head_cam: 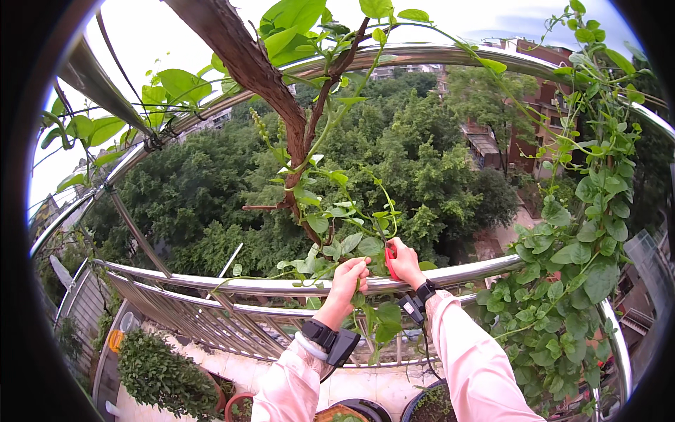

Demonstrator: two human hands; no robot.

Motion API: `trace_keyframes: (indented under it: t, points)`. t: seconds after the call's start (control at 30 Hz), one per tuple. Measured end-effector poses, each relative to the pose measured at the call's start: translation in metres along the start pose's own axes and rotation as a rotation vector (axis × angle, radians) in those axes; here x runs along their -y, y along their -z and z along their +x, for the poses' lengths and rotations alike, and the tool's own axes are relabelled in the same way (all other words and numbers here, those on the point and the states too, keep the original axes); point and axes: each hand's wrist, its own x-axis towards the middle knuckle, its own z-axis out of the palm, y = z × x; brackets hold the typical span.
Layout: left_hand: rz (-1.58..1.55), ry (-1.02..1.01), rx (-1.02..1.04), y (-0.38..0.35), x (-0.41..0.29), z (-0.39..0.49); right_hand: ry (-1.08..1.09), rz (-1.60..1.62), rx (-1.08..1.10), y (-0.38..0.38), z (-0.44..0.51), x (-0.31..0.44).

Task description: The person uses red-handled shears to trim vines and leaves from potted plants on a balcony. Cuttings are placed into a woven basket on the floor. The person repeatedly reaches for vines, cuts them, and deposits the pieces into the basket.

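Just above the steel handrail [237, 286], my left hand [348, 280] pinches a thin green stem between thumb and fingertips. Leafy green shoots [389, 322] hang below that hand, in front of the railing. My right hand [406, 262] grips red-handled scissors [391, 262], their dark blades pointing up among the vine leaves [370, 246]. Whether the blades are apart or together is too small to tell. Beside both hands, a climbing vine twines around a brown woody trunk [298, 137] that leans in from above.
Another dense vine [596, 253] covers the railing at the right. An upper steel rail [411, 54] curves across the view, tied to a slanting pole [100, 79] at the left. Below stand a leafy shrub [158, 374], a terracotta pot [240, 406] and a dark planter [432, 403].
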Motion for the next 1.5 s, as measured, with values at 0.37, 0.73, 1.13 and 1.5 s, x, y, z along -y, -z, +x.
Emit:
trace_keyframes:
  t: [0.37,0.73,1.13,1.5]
  points:
    - [0.447,-0.182,0.172,-0.034,0.054,0.005,0.072,0.182,-0.206,0.053,0.024,-0.045]
    - [0.932,-0.461,0.260,-0.031,0.073,-0.035,0.044,0.452,0.203,0.052,-0.017,-0.024]
    - [0.546,-0.093,0.153,0.030,0.049,-0.066,-0.115,0.769,0.198,0.104,-0.072,0.022]
    - [0.098,0.143,0.104,0.053,0.019,-0.080,-0.048,0.078,0.665,0.082,-0.210,0.022]
